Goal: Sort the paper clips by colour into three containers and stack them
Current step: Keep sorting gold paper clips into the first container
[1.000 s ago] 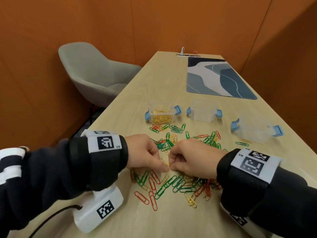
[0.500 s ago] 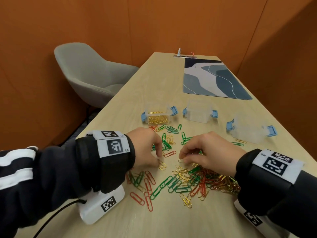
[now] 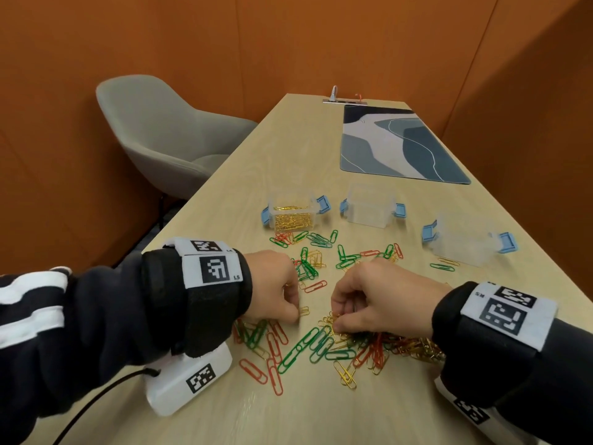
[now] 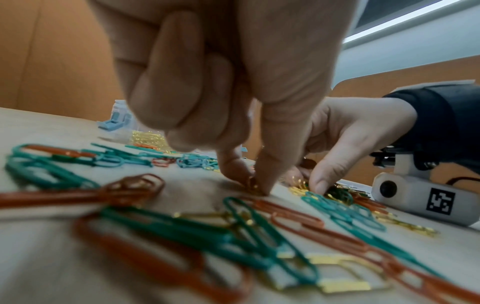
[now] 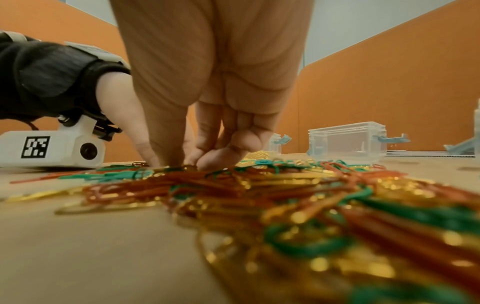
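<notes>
Paper clips (image 3: 321,342) in red, green and gold lie scattered on the tabletop (image 3: 224,220). Left hand (image 3: 276,287) pinches a gold clip (image 3: 303,311) in a narrow grip against the wood; right hand (image 3: 378,303) pinches gold clips at the pile's edge (fingers curled). Beyond stand three clear containers, the leftmost container (image 3: 292,215) holding gold clips.

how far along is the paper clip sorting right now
Early. Done: the left container holds only gold clips. In hand: the left hand pinches a gold clip on the table, and the right hand picks at the mixed pile. Left: the middle container and right container look empty; red, green and gold clips remain loose; nothing is stacked.
</notes>
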Available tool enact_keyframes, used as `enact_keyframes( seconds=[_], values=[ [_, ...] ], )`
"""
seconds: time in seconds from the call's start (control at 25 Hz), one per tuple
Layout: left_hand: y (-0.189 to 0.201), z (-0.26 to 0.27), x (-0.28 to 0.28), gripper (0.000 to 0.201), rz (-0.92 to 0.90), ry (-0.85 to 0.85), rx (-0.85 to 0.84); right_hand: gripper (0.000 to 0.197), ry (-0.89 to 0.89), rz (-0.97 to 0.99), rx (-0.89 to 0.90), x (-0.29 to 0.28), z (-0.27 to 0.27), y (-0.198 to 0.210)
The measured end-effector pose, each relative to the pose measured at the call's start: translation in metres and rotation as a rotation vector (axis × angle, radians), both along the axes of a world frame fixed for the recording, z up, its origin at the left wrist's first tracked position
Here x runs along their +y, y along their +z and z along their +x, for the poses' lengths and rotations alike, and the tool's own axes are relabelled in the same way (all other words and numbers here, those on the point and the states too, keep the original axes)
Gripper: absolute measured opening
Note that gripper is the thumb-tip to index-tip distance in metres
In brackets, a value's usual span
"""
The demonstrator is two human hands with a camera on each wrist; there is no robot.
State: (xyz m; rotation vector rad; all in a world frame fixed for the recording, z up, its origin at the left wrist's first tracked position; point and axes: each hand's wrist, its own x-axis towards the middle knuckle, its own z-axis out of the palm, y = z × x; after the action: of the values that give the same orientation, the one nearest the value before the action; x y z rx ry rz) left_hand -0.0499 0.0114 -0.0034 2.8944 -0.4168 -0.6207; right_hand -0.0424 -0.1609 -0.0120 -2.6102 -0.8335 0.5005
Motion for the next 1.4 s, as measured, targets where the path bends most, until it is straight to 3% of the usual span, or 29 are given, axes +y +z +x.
enact_keyframes(
  seconds=[0.2,0.24,0.36,0.52,0.72,0.92,1.04,1.12,1.24,1.32,1.4],
  values=[
    [-0.004,-0.005,-0.007,0.028,0.077,-0.011,0.042,0.007,0.077,-0.064,-0.076,0.004,-0.002,0.0],
    [-0.003,-0.003,-0.007,0.028,0.007,0.065,0.071,0.008,0.099,-0.088,-0.103,0.003,-0.002,-0.001],
    [0.005,0.001,-0.002,0.031,-0.433,0.412,0.313,0.01,0.154,-0.133,-0.161,0.001,0.001,-0.004],
    [0.006,0.009,0.009,0.042,-0.797,0.545,0.542,0.009,0.117,-0.007,-0.206,0.0,0.001,0.0],
    [-0.004,0.011,0.008,0.031,-0.908,0.6,0.7,0.013,0.091,0.317,-0.359,0.0,-0.001,0.003],
    [-0.004,0.015,-0.007,0.031,-0.965,0.567,0.825,0.029,0.146,0.343,-0.364,0.001,-0.004,0.002],
    [0.007,0.033,-0.001,0.036,-0.917,0.587,0.726,0.01,-0.026,0.346,-0.418,-0.008,-0.004,0.002],
    [0.019,0.054,0.005,0.037,-0.863,0.624,0.511,0.006,-0.027,0.245,-0.338,-0.013,-0.006,0.004],
    [0.041,0.086,0.007,0.039,-0.948,0.722,0.193,0.017,0.047,0.065,-0.179,-0.012,-0.011,0.006],
    [0.05,0.102,0.004,0.044,-1.057,0.751,0.103,0.03,0.028,0.039,-0.134,-0.012,-0.011,0.006],
    [0.052,0.108,0.002,0.046,-1.054,0.713,0.052,0.04,0.008,0.018,-0.112,-0.011,-0.011,0.007]
  ],
)
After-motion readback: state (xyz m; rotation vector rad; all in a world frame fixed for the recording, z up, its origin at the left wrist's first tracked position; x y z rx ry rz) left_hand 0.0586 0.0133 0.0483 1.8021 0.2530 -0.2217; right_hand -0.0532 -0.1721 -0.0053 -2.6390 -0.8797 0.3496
